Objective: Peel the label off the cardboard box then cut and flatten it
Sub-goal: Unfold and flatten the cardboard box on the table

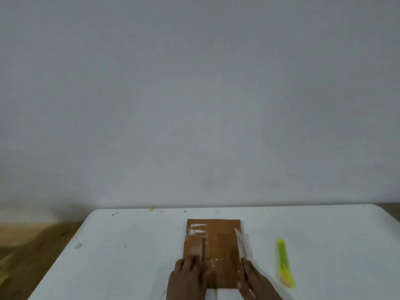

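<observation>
A brown cardboard box (218, 241) lies flat on the white table (129, 256), with torn white label and tape scraps on its surface. My left hand (188, 278) rests palm down on its near left part, fingers spread. My right hand (255, 280) lies flat along its near right edge. Neither hand holds anything. A yellow-green utility knife (284, 263) lies on the table to the right of the box, apart from my right hand.
A pale wall fills the upper view behind the table's far edge (216, 207). Brown floor (32, 245) shows to the left. A small scrap (78, 245) lies on the table's left side, and a green object (3, 280) sits at the left border.
</observation>
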Tool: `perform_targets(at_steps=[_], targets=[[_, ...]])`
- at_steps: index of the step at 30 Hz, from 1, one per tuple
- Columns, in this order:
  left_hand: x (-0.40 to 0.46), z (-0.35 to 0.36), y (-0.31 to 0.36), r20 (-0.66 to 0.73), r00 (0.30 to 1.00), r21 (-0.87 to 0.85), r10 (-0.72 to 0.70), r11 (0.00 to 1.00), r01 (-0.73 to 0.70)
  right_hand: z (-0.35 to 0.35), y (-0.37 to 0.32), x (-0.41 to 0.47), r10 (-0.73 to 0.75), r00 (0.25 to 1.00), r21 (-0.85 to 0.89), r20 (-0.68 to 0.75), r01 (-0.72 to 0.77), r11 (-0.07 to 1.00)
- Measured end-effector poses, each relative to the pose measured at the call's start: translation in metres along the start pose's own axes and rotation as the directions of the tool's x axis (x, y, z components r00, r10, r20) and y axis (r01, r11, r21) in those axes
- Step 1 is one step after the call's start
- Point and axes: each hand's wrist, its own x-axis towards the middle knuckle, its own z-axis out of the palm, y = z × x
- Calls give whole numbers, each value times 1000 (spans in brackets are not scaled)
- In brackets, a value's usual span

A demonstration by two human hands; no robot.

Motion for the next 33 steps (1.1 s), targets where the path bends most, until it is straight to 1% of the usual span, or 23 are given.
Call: perform_targets(at_steps=[1, 2, 3, 4, 5, 6, 7, 8, 9, 10, 11, 12, 14, 15, 20, 22, 25, 29, 33], targets=[[-2, 2, -2, 11, 1000, -20, -13, 1000, 14, -1, -4, 1, -87, 986, -165, -141, 64, 984], [2, 4, -1, -53, 997, -17, -59, 998, 58, -23, -25, 5, -50, 980, -247, -192, 1, 969], [6, 4, -3, -6, 988, -82, -156, 985, 155, -61, -62, -2, 65, 987, -214, -144, -95, 972], [7, 1, -2, 60, 966, -171, -252, 951, 259, -99, -100, -10, 230, 970, -104, -85, -238, 966], [9, 4, -2, 98, 948, -228, -303, 920, 317, -85, -87, 3, 365, 930, 31, 35, -367, 930], [11, 8, -5, 72, 946, -248, -315, 913, 323, -90, -94, -1, 419, 897, 223, 144, -442, 869], [13, 8, -6, 72, 947, -296, -314, 900, 321, -86, -94, -4, 389, 898, 178, 206, -426, 887], [15, 6, -4, 86, 945, -332, -317, 885, 327, -86, -102, -6, 365, 923, 121, 125, -379, 917], [16, 3, -3, 98, 939, -353, -329, 871, 342, -89, -104, -5, 360, 929, 151, 90, -370, 917], [16, 1, -1, 93, 935, -370, -343, 860, 352, -91, -106, -6, 355, 931, 165, 92, -365, 916], [13, -2, 2, 85, 931, -396, -354, 846, 358, -95, -111, -7, 367, 927, 220, 76, -374, 901], [10, -2, 3, 70, 933, -427, -353, 835, 348, -104, -119, -13, 371, 924, 259, 93, -382, 887], [4, -5, 10, 40, 935, -473, -352, 818, 328, -114, -124, -21, 399, 915, 313, 65, -398, 862], [2, -8, 15, 46, 937, -493, -347, 808, 324, -119, -123, -25, 407, 912, 349, 56, -399, 848], [4, -14, 54, 29, 961, -554, -275, 796, 245, -152, -100, -48, 453, 891, 396, 0, -416, 819], [6, -16, 79, 14, 969, -581, -248, 786, 210, -171, -90, -63, 471, 882, 412, -13, -424, 806], [7, -11, 122, 19, 978, -631, -206, 756, 172, -200, -67, -91, 491, 868, 466, -70, -407, 786], [-7, -8, 191, -7, 993, -669, -117, 739, 83, -237, -25, -136, 561, 816, 528, -137, -419, 739], [-32, -5, 267, -35, 999, -679, 8, 734, -30, -271, 19, -190, 624, 760, 587, -182, -425, 689]])
